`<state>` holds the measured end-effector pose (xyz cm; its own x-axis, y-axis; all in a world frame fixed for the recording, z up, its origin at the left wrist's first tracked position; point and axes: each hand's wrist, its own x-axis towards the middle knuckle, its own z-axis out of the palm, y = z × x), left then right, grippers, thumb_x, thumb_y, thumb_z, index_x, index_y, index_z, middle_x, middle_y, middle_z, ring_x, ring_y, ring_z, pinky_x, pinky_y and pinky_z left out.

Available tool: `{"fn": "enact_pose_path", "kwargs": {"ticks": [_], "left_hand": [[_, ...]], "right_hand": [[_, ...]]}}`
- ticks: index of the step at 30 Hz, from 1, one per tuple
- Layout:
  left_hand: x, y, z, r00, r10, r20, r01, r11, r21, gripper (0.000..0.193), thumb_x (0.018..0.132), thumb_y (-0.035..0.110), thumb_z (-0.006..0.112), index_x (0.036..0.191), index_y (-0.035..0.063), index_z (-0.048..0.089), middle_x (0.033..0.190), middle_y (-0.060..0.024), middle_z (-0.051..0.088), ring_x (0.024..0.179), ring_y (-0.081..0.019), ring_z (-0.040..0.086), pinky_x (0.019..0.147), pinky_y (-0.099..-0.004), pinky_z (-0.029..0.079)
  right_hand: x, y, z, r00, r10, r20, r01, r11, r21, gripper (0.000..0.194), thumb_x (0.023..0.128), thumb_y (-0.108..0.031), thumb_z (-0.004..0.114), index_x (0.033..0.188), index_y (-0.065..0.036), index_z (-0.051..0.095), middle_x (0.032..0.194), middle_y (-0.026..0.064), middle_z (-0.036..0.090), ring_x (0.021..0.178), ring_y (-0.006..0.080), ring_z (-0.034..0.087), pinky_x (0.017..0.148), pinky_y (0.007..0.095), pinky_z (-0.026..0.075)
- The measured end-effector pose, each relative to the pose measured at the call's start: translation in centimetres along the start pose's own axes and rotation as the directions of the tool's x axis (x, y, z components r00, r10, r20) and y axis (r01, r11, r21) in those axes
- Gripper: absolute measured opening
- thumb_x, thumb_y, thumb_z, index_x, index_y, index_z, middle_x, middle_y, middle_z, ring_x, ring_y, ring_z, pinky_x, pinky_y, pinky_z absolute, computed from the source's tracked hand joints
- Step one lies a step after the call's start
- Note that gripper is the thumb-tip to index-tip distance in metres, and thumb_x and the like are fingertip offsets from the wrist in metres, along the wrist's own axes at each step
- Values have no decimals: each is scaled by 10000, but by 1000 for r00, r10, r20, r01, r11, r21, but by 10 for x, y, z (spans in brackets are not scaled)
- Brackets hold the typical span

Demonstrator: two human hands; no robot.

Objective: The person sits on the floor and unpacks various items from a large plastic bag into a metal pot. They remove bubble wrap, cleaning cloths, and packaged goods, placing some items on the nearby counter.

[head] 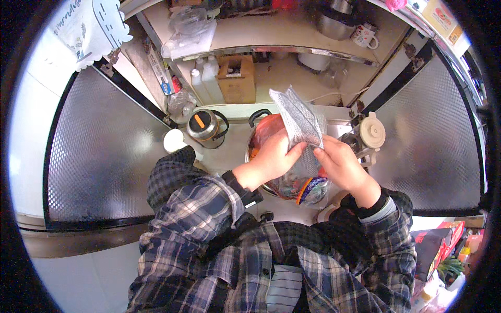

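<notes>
Both hands grip a silvery, textured insulating bag or bubble-lined sheet, which stands up between them. My left hand holds its left side, with the thumb pressed on the lower part. At its lower right corner, my right hand pinches the edge between thumb and fingers. Below the hands is a large metal pot with a black handle. Red and clear plastic packages fill it, one with a blue and orange print. The hands and the sheet hide part of the pot.
A steel vacuum jug and a white round-topped item stand left of the pot. At right is a pitcher with a beige lid. Behind lies an open cabinet with a cardboard box, white bottles and a mug. Textured doors stand open either side.
</notes>
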<state>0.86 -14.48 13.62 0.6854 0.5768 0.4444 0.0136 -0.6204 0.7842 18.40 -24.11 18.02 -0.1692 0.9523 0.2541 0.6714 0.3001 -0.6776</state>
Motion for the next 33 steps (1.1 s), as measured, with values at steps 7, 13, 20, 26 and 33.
{"fn": "enact_pose_path", "kwargs": {"ticks": [7, 13, 20, 26, 33], "left_hand": [[-12, -25, -22, 951, -219, 220, 172, 962, 213, 217, 778, 14, 564, 987, 1, 620, 1044, -168, 648, 994, -359, 609, 845, -408, 485], [-18, -41, -34, 816, -509, 276, 524, 852, 22, 248, 822, 91, 618, 1060, 21, 611, 1008, -131, 667, 967, -223, 635, 852, -352, 488], [-19, -23, -11, 809, -558, 187, 553, 614, -563, 267, 965, 135, 512, 1196, 5, 541, 1093, -35, 602, 998, -109, 559, 892, -295, 465], [-5, -21, -47, 678, -726, -116, 539, 598, -593, 283, 1001, 202, 477, 1115, -32, 587, 1005, -85, 658, 898, -156, 616, 827, -304, 492], [6, -40, -96, 761, -506, -405, 617, 758, 213, 354, 919, 289, 519, 941, -41, 644, 857, -227, 671, 821, -347, 663, 746, -434, 492]], "right_hand": [[-17, 35, -32, 791, 474, -388, -272, 839, 471, 273, 997, -110, 486, 1195, 0, 640, 1087, 32, 670, 971, 115, 588, 905, 277, 452], [-19, 45, -31, 840, 423, -339, -212, 832, 513, 284, 958, -118, 548, 1200, -1, 640, 1167, 63, 656, 1102, 152, 571, 978, 295, 421], [-11, 38, -14, 827, 505, -246, -349, 805, 479, 421, 894, -12, 589, 1314, -27, 570, 1246, 53, 619, 1070, 118, 572, 944, 242, 426], [-12, 53, -44, 616, 332, -714, -222, 943, 246, 370, 902, 26, 542, 1265, -8, 603, 1249, 101, 628, 1119, 161, 581, 973, 273, 425], [-10, 40, -36, 707, 142, -692, -230, 973, -36, 275, 882, 35, 559, 1105, -51, 695, 907, 105, 676, 844, 193, 630, 775, 291, 483]]}}
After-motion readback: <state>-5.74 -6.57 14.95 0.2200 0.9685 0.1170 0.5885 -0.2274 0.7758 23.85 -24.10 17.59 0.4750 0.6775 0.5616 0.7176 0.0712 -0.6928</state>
